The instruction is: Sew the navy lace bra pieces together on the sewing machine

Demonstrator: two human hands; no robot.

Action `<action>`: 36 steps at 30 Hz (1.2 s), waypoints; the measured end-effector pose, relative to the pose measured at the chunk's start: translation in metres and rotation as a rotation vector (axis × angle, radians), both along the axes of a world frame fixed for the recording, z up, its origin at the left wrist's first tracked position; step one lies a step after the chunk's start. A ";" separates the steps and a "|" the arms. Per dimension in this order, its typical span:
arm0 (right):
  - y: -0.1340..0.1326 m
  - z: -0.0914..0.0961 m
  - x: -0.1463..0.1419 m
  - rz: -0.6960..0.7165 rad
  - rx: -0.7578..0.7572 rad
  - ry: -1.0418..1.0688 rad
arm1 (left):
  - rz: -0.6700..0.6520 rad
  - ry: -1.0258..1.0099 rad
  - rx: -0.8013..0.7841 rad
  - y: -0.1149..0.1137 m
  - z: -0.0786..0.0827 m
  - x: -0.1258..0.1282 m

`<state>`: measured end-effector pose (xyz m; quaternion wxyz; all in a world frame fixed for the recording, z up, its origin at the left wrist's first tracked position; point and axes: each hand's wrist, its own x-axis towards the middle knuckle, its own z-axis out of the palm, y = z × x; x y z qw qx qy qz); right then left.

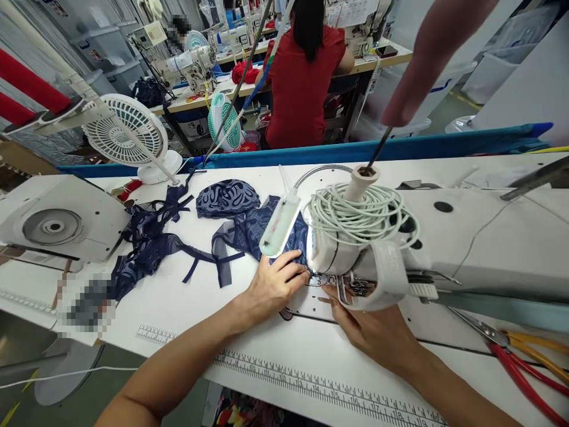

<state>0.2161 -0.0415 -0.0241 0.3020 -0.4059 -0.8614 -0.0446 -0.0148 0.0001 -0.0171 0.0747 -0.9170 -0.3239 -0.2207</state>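
A white sewing machine (466, 237) stands on the white table (186, 308), with a coil of pale cord (355, 213) on its head. My left hand (273, 284) lies flat, fingers stretched, pressing navy patterned fabric (249, 231) toward the needle area (329, 280). My right hand (373, 329) rests on the table just in front of the presser foot, fingers pointing at the seam, partly hidden under the machine head. A small lamp (280, 224) on a gooseneck hangs over the fabric.
More navy lace pieces and straps (151, 237) lie left of the machine. A white desk fan (124, 133) stands at the back left. Red-handled scissors (520, 356) lie at the right. A person in red (302, 77) sits at another machine beyond. A ruler strip (311, 385) runs along the near edge.
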 end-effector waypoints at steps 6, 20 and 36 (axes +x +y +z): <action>0.004 0.002 0.005 0.036 0.068 0.140 | 0.027 0.019 -0.018 0.004 0.000 -0.001; 0.008 0.000 0.011 -0.034 0.080 0.119 | 0.012 0.022 -0.151 0.003 0.003 -0.005; 0.015 -0.010 0.008 0.118 0.117 0.098 | 0.373 -0.515 -0.958 -0.016 0.056 -0.045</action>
